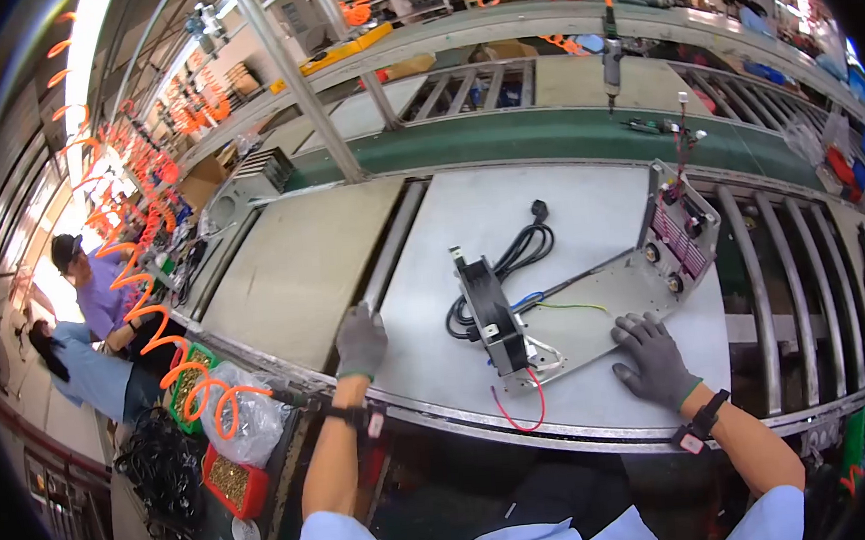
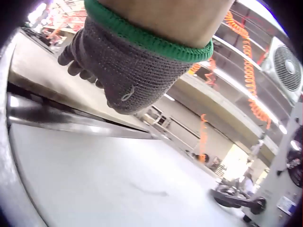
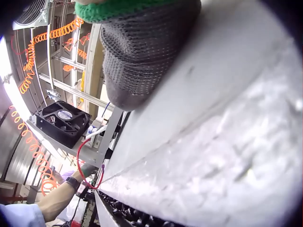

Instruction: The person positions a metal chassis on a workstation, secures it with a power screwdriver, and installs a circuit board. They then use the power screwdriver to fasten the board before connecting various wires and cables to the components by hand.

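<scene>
A bent grey metal chassis panel lies on the white board, its upright end carrying purple slotted parts. At its near-left end stands a black fan, also seen in the right wrist view. A coiled black power cord lies behind the fan, and a red wire loops off the front. My gloved right hand rests at the panel's near edge, fingers spread. My gloved left hand is by the seam between the white board and a tan board, fingers loosely bent.
Metal rollers lie to the right. A screwdriver hangs from an orange coiled hose above the green belt. Left of me are a red bin of screws, a plastic bag and black cables. Two people are beyond.
</scene>
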A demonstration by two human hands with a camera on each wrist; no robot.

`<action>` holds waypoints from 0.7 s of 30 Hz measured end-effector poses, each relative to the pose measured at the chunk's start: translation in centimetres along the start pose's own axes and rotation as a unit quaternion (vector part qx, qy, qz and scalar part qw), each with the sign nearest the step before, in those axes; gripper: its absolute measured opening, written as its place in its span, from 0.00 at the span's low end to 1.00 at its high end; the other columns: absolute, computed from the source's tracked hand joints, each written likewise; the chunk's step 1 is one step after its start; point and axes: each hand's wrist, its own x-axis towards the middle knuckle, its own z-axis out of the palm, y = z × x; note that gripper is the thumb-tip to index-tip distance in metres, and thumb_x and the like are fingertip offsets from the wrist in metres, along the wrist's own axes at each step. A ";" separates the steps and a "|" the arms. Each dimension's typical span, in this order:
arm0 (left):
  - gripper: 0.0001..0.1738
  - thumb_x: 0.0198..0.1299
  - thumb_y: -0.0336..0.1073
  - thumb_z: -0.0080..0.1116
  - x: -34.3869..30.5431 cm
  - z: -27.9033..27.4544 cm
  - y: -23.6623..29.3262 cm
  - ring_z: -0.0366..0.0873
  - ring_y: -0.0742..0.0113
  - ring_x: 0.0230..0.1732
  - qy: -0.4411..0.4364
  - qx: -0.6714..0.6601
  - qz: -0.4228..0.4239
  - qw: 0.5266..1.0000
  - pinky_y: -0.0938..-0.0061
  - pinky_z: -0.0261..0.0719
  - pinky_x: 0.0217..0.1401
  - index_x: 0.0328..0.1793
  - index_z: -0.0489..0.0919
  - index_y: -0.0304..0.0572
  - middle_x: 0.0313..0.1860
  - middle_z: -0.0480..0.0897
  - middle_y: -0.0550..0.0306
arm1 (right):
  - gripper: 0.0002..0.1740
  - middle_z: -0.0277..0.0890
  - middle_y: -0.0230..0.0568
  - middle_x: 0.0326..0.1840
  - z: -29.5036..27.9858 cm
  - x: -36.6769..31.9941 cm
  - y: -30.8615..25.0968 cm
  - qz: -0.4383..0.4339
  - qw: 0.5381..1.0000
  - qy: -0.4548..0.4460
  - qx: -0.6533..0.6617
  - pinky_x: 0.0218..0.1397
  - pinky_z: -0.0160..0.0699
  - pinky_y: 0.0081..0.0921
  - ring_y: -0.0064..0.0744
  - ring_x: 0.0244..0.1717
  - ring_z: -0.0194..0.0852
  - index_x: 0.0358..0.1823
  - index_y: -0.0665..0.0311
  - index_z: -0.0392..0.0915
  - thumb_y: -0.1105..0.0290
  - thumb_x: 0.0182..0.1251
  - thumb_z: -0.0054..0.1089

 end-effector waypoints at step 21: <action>0.46 0.63 0.60 0.62 -11.4 3.6 5.6 0.62 0.31 0.78 -0.047 -0.060 0.185 0.980 0.42 0.53 0.82 0.75 0.68 0.30 0.75 0.67 0.26 | 0.16 0.76 0.45 0.43 0.7 -2.7 2.7 0.033 0.993 0.051 -0.101 0.56 0.73 0.45 0.50 0.50 0.73 0.44 0.61 0.79 0.65 0.57 0.71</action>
